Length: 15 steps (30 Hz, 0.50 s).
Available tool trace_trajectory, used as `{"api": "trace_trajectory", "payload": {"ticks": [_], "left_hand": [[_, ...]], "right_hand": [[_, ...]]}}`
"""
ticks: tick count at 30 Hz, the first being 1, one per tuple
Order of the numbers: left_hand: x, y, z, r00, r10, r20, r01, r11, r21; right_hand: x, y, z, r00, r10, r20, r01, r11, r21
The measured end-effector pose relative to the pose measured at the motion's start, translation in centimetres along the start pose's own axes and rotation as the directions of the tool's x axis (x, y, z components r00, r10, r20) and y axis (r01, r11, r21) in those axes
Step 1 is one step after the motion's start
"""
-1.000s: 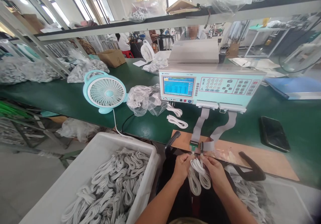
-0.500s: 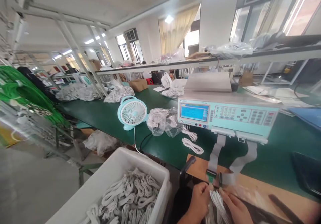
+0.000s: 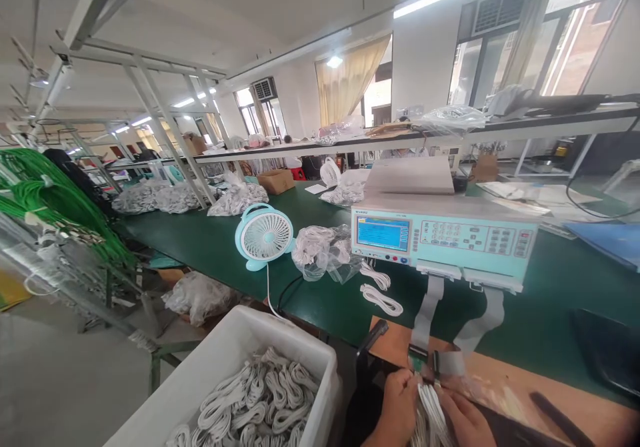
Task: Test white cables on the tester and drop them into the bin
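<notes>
At the lower right, my left hand (image 3: 400, 403) pinches one end of a white cable bundle (image 3: 431, 410), close to a small green board (image 3: 416, 361) on a grey ribbon cable. My right hand (image 3: 463, 417) is closed on the other side of the same bundle, beside a dark connector (image 3: 437, 365). Whether the cable ends sit inside the connectors cannot be made out. Two ribbon cables (image 3: 429, 310) run up to a light-blue tester (image 3: 470, 237) with a lit screen. Under the connectors lies a wooden board (image 3: 520, 387).
A white bin (image 3: 327, 380) of coiled cables stands left of my hands. On the green table (image 3: 310, 307) are a blue fan (image 3: 266, 237), a bag of cables (image 3: 323, 250) and two loose coils (image 3: 381, 299). A black clamp handle (image 3: 373, 343) rises at the board's left corner.
The view has tilted slightly upward, so the tester and table sit a little lower and left. Both hands stay on the bundle by the connectors.
</notes>
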<state>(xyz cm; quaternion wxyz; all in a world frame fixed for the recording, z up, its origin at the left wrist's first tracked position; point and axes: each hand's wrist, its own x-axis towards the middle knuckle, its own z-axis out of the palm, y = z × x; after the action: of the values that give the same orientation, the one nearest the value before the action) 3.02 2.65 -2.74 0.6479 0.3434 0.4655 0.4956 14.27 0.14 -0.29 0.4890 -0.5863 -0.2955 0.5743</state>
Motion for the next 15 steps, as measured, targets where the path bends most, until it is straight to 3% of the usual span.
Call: {"api": "trace_trajectory", "payload": {"ticks": [4,6,8,10,12,13,15], "left_hand": [[-1.8,0.5,0.5,0.999,0.033,0.000,-0.032,0.992,0.123],[-3.0,0.7,0.6,1.000,-0.003,0.028,-0.002,0.986,0.165],[-4.0,0.6,0.6,0.993,-0.109,0.039,0.102,0.983,0.151],[-4.7,0.2,0.4,0.969,-0.246,0.011,0.244,0.966,0.090],[-4.9,-0.6,0.5,0.939,-0.342,-0.033,0.343,0.940,-0.003],[-4.8,-1.1,0.7,0.928,-0.369,-0.048,0.367,0.929,-0.053],[-4.7,-1.9,1.5,0.916,-0.397,-0.055,0.387,0.911,-0.141]], "right_hand": [[-1.6,0.4,0.5,0.996,-0.088,0.015,0.088,0.996,-0.024],[-2.1,0.5,-1.4,0.993,-0.094,0.067,0.101,0.990,-0.098],[-2.5,0.5,-5.1,0.988,-0.091,0.122,0.122,0.954,-0.275],[-3.2,0.3,-9.6,0.987,-0.113,0.110,0.156,0.810,-0.566],[-4.3,-0.1,-12.8,0.969,-0.247,0.011,0.151,0.559,-0.815],[-5.0,-0.2,-13.5,0.945,-0.326,0.012,0.169,0.458,-0.873],[-6.2,-0.1,-12.6,0.897,-0.425,0.123,0.297,0.371,-0.880]]}}
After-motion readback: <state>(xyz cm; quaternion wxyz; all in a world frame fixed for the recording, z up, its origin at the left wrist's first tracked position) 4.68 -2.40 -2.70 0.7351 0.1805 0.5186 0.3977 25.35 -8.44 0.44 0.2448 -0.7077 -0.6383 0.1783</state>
